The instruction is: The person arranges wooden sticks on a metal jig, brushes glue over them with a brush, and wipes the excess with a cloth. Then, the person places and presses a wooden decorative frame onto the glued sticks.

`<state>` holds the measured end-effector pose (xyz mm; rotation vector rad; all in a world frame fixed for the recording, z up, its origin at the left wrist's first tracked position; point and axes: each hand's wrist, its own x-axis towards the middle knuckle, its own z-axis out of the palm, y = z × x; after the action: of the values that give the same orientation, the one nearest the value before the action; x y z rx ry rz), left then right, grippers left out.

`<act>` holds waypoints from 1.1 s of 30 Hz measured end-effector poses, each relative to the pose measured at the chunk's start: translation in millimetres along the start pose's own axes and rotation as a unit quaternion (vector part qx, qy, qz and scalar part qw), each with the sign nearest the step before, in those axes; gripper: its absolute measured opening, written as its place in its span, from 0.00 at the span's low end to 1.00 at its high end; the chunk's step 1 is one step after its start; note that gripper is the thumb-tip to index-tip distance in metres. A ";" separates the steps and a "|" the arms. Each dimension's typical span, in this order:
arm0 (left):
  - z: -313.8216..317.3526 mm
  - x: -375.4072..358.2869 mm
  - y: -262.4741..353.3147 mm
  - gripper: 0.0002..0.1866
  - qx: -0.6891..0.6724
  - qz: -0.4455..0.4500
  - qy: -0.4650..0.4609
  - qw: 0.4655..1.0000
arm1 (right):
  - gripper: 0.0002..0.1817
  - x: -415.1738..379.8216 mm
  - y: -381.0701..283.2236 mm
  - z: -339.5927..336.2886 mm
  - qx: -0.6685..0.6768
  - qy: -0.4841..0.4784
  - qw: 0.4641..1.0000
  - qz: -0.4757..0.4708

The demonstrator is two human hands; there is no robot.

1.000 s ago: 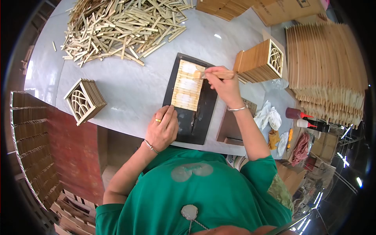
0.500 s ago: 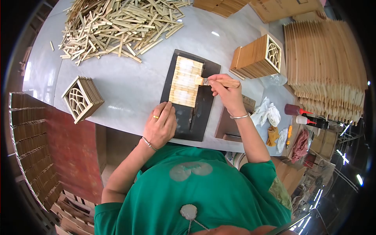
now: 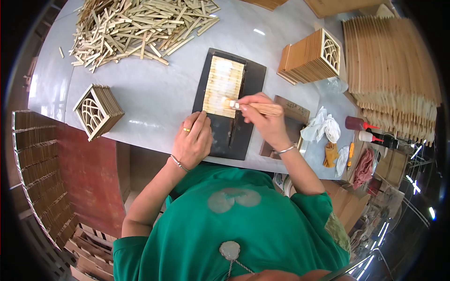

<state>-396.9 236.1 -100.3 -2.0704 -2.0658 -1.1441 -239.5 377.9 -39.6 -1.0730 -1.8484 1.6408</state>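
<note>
A panel of pale wooden strips (image 3: 224, 84) lies on a black board (image 3: 225, 136) on the grey table. My right hand (image 3: 263, 117) is closed on the wooden handle of a brush (image 3: 267, 109), whose bristles touch the lower right part of the panel. White wet-looking patches show on the strips. With a ring on one finger, my left hand (image 3: 193, 139) rests on the board's left edge, its fingertips at the panel's lower left corner. Its fingers lie close together but stretched out, with nothing held in them.
Loose wooden strips (image 3: 140, 30) are heaped at the back left. Stacked lattice frames stand at the left (image 3: 100, 110) and right (image 3: 311, 55). Farther right are a tall stack of wooden pieces (image 3: 384, 65), white cloths (image 3: 323, 129) and a dark red bottle (image 3: 356, 123).
The brush in my right hand has moved down and left along the panel. The whole view has shifted slightly, and my left hand stays at the panel's corner.
</note>
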 end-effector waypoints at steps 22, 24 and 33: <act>-0.3 -0.2 -0.4 0.15 0.006 -0.005 0.002 1.000 | 0.05 -10.6 4.9 -17.9 -0.091 -0.022 0.996 0.007; 0.6 0.8 -0.6 0.15 0.005 0.001 0.002 1.000 | 0.05 1.6 -5.9 -9.4 -0.104 -0.037 0.992 -0.059; -1.8 0.7 0.6 0.14 0.011 -0.006 -0.007 1.000 | 0.06 12.4 10.5 -25.5 -0.121 -0.023 0.992 -0.036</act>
<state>-397.4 235.8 -98.4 -2.0636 -2.0909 -1.1060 -225.0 403.4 -46.8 -1.0584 -2.1340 1.4385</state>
